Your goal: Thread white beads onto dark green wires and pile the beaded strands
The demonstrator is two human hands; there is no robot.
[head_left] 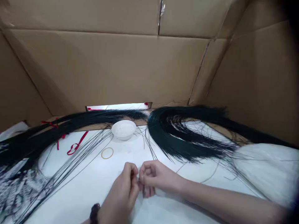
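Note:
My left hand (123, 189) and my right hand (158, 177) meet low in the middle of the view, over the white table. Both are closed in a pinch, fingertips almost touching. A short piece of thin dark strand (137, 179) shows between them; most of it is hidden by the fingers. Beyond my hands lies a thick curved bundle of dark green-black strands (163, 137), its cut ends pointing right. Another long dark bundle (77, 121) runs along the left and back. A white bowl (123, 130) stands between the two bundles.
Cardboard walls (112, 68) enclose the back and sides, with a slot (116, 106) low at the back. A yellow rubber band (107, 153) and red ribbon (78, 145) lie at left. Loose strands cross the table (88, 193). A white plastic-looking bundle (268, 168) sits at right.

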